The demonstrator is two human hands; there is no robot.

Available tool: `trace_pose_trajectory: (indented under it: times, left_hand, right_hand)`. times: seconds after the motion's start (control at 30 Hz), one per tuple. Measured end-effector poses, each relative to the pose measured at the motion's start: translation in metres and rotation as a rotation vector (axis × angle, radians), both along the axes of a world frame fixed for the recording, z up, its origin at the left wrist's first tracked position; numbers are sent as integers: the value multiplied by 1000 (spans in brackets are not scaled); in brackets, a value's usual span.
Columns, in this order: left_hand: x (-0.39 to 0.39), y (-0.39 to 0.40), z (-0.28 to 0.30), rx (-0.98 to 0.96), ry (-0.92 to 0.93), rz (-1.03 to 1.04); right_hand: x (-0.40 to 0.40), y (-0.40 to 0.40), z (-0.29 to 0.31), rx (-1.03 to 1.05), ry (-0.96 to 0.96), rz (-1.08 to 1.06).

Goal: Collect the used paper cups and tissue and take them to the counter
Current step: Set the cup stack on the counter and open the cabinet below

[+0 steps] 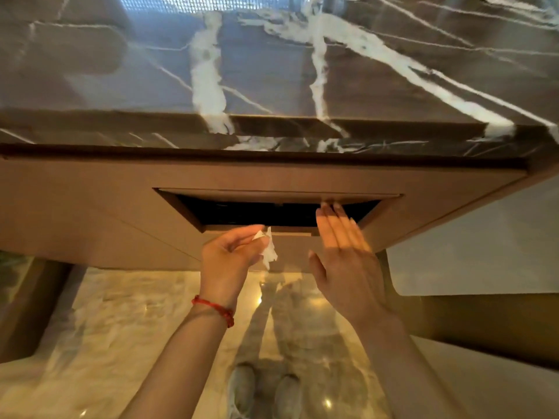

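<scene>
Both hands are raised in front of a dark opening in the counter front. Left hand [230, 252], in the middle of the frame, pinches a small white tissue [269, 251] between curled fingers and thumb; the tissue hangs down from the fingertips, its long side almost vertical, just below the lower edge of the opening [257, 214]. Right hand [341, 246], a little to the right of the middle, is flat with straight fingers together and holds nothing. Its fingertips touch the flap [281, 195] at the upper edge of the opening and seem to push it inward.

The opening lies directly above and beyond the tissue, and it is long from left to right. The left hand is the nearer one to its free part, so I think the next move is a short lift forward and up, then to let the tissue go inside.

No paper cups are visible here. The marble counter top [272, 71] fills the upper part of the frame. Below, at the bottom centre, two shoes [263, 391] stand on a shiny floor [121, 313].
</scene>
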State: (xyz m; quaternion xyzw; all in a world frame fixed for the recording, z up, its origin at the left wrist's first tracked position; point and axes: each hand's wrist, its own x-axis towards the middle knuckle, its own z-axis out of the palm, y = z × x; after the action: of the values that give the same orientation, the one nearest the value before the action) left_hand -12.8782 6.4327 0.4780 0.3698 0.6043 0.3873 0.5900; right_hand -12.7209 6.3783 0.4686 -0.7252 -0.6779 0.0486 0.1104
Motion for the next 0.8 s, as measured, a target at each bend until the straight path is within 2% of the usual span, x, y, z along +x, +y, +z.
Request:
trace_pose_trajectory:
  times: [0.23,0.4,0.53,0.63,0.7,0.8]
  left_hand:
    - [14,17,-18,27,-20,44]
    - [35,29,-31,-24,-71,213]
    - [45,46,-40,-189,-172,374]
    - [45,56,-44,-320,-316,456]
    - [46,58,-44,-341,-405,468]
    - [48,53,-42,-301,-407,446]
  right_hand:
    - [2,8,-8,75,-24,15]
    - [1,10,-10,127,-9,7]
    - [3,10,-13,163,-15,11]
    - [4,11,-13,168,-3,22]
    - [4,11,-12,166,7,25]
    - [5,11,-11,144,21,28]
